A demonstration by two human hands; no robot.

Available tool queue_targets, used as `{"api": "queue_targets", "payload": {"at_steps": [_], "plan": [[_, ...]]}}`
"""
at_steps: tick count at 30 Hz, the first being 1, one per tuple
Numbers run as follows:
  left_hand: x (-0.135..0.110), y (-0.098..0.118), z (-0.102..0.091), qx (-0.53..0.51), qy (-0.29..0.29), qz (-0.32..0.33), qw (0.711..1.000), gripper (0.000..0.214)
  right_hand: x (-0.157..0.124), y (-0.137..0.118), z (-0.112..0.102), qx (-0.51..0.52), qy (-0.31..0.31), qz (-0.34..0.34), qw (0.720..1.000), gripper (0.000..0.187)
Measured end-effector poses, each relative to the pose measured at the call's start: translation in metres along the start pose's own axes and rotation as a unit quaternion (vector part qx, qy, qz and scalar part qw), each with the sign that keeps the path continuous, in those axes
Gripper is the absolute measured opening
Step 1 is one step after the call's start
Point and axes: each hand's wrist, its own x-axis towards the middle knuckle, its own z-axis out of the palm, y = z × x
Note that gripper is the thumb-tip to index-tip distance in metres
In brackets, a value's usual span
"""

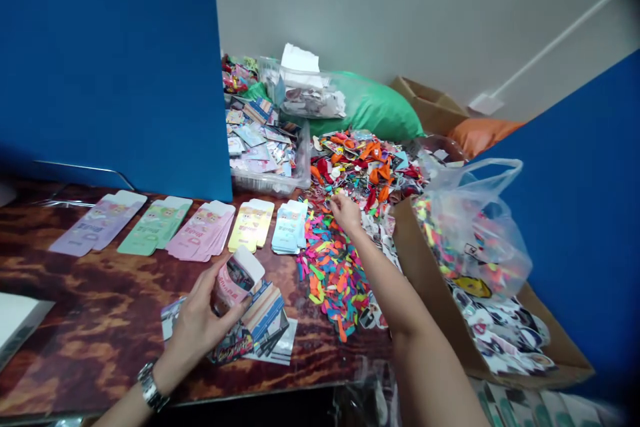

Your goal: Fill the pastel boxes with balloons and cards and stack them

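My left hand [200, 313], with a metal watch on its wrist, is wrapped round a small pink cardboard box [234, 288] whose white end flap stands up. Beneath that hand, printed cards [265, 320] lie in a loose, overlapping stack on the table. My right hand [346, 213] is stretched forward to the far edge of a heap of small bright-coloured rubber pieces [333, 273], beside a mixed pile of trinkets [370, 163]. Its fingers are pinched together; whatever they hold is too small to make out.
Flattened boxes stand in a row: purple [95, 227], green [155, 227], pink [200, 233], yellow [250, 227], blue [290, 227]. Behind are a clear bin of cards [303, 163] and a green sack [385, 107]. A cardboard carton [425, 273] sits right; blue partitions [110, 67] flank the table.
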Motion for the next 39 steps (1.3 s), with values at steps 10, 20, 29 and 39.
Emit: {"api": "queue_targets", "payload": {"at_steps": [10, 20, 29, 39], "plan": [[0.012, 0.014, 0.002, 0.007, -0.018, 0.020, 1.000, 0.067, 0.052, -0.007, 0.019, 0.026, 0.009, 0.079, 0.997, 0.045], [0.005, 0.022, 0.004, -0.031, -0.009, 0.027, 0.999, 0.065, -0.018, -0.018, -0.036, 0.317, -0.004, 0.045, 0.947, 0.049], [-0.009, 0.018, -0.014, -0.051, 0.024, -0.013, 0.998, 0.066, -0.152, -0.133, -0.049, 0.456, -0.091, -0.208, 0.860, 0.026], [-0.022, 0.014, -0.023, -0.027, 0.057, 0.012, 0.998, 0.063, -0.180, -0.177, -0.013, 0.277, 0.006, -0.372, 0.886, 0.019]]}}
